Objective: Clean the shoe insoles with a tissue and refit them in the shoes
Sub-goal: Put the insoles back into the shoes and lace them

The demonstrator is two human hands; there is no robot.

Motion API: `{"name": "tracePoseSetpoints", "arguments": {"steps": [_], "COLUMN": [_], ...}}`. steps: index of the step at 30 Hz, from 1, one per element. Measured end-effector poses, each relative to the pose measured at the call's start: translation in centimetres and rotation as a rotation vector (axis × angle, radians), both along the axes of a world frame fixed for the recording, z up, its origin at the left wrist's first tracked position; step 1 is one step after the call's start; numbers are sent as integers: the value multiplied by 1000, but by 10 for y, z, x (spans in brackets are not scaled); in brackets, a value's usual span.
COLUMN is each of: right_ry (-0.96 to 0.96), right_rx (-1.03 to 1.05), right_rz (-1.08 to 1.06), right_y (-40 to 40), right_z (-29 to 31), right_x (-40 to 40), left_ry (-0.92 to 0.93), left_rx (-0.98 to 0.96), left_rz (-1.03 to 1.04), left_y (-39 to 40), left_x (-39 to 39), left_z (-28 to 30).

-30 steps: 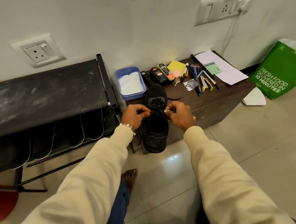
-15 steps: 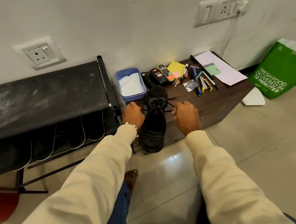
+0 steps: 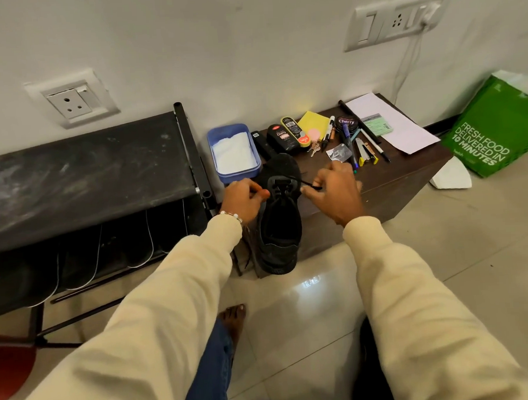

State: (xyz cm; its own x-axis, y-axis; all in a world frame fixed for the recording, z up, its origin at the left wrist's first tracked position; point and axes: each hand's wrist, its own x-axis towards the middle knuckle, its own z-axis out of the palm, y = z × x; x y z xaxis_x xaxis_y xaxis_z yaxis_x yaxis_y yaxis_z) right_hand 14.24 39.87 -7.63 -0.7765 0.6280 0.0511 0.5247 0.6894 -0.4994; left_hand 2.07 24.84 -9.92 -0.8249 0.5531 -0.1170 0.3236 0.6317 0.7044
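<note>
While the black knit lace-up shoe is being steadied at the dark wooden tabletop's near edge, lace ends are being pinched in the closed fingers of the left hand and right hand; the soft, light upper is probably best gripped at the heel, over glossy floor tiles.

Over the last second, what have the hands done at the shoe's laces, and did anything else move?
Both hands started close together at the black shoe's laces and pulled apart. The left hand went left, fingers pinched beside the eyelets. The right hand went right, drawing a lace out taut. The shoe stayed on the cabinet's edge; the blue tissue box and the clutter behind did not move.
</note>
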Motion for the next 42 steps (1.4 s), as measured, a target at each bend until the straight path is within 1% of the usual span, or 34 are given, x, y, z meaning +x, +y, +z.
{"name": "tracePoseSetpoints", "arguments": {"steps": [2, 4, 8, 9, 10, 12, 13, 14, 16, 18, 22, 24, 25, 26, 28, 30, 31, 32, 33, 36, 38, 39, 40, 42], "right_ry": [111, 215, 258, 273, 301, 335, 344, 375, 474, 504, 378, 338, 335, 352, 443, 527, 567, 623, 703, 959, 1104, 1159, 1191, 1187], "right_rx": [-127, -240, -307, -383, -538, -946, -1098, -1205, -1348, -1404, -1560, -1565, -1516, -1434, -1207, -977, -897, -868, -907, -1243, -1427, -1471, -1471, -1366], "right_rz": [3, -8, -40, -88, -152, -254, -270, -280, -317, -344, -340, -353, -368, -385, -404, -367, -353, -339, -315, -187, -126, -113, -109, -153], "right_y": [3, 5, 6, 6, 6, 4, 3, 3, 2, 2, 8, 12, 12, 11, 9, 7, 6, 5, 5, 5, 8, 10, 11, 14], "right_z": [7, 11, 20, 23, 25, 28, 29, 28, 25, 21, 17, 19, 19, 19, 18, 14, 13, 13, 16, 30, 40, 44, 48, 53], "right_x": [-5, -11, -17, -18, -19, -20, -19, -19, -21, -22, -23, -25, -27, -29, -34, -36, -36, -36, -35, -34, -34, -34, -34, -35], "left_ry": [51, 95, 85, 67, 40, -13, -38, -61, -117, -173, -256, -270, -275, -279, -283, -282, -277, -273, -271, -281, -289, -292, -292, -288], "left_rx": [-21, -25, -40, -36, -21, 14, 24, 32, 55, 102, 155, 163, 165, 163, 156, 155, 152, 149, 147, 153, 153, 151, 145, 134], "left_rz": [-23, 1, 50, 68, 89, 128, 139, 148, 164, 179, 204, 215, 217, 219, 226, 226, 226, 227, 229, 243, 253, 259, 266, 275], "left_y": [3, 7, 13, 14, 15, 17, 17, 17, 18, 17, 15, 15, 15, 15, 16, 17, 17, 17, 17, 16, 16, 17, 17, 18], "left_x": [-1, -2, 0, 1, 2, 4, 4, 5, 6, 4, 4, 4, 4, 3, 3, 4, 4, 4, 4, 4, 4, 5, 6, 7], "left_z": [4, 6, 7, 5, 4, 1, 0, -1, -2, -6, -8, -9, -9, -9, -9, -8, -7, -6, -6, -7, -6, -4, -3, -2]}}
